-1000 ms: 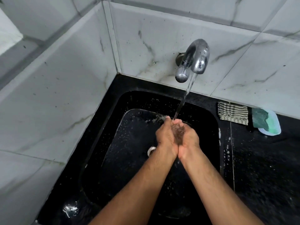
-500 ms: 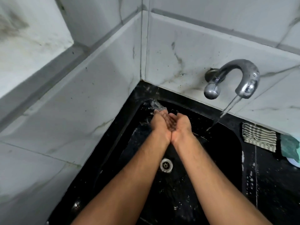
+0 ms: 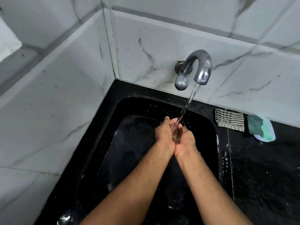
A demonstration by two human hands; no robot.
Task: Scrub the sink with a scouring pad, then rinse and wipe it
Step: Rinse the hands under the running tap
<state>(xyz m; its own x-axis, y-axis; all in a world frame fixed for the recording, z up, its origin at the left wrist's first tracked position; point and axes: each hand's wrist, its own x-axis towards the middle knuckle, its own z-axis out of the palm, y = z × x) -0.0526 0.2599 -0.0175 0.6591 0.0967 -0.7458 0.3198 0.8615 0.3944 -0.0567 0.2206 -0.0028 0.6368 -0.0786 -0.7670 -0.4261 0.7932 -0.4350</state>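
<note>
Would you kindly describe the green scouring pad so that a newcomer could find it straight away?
Start at the black sink under the chrome tap and move right along the black counter by the tiled wall. Past the striped cloth lies the scouring pad, on a pale dish. It alone is dark green and unstriped.

Black sink [image 3: 209,127], striped cloth [image 3: 229,119]

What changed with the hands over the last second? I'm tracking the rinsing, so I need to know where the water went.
Half a second ago the cupped left hand and right hand were at the sink's far left corner, away from the stream; now they are back under the tap, catching water. The tap keeps running; striped cloth and green scouring pad stay on the counter.
</note>
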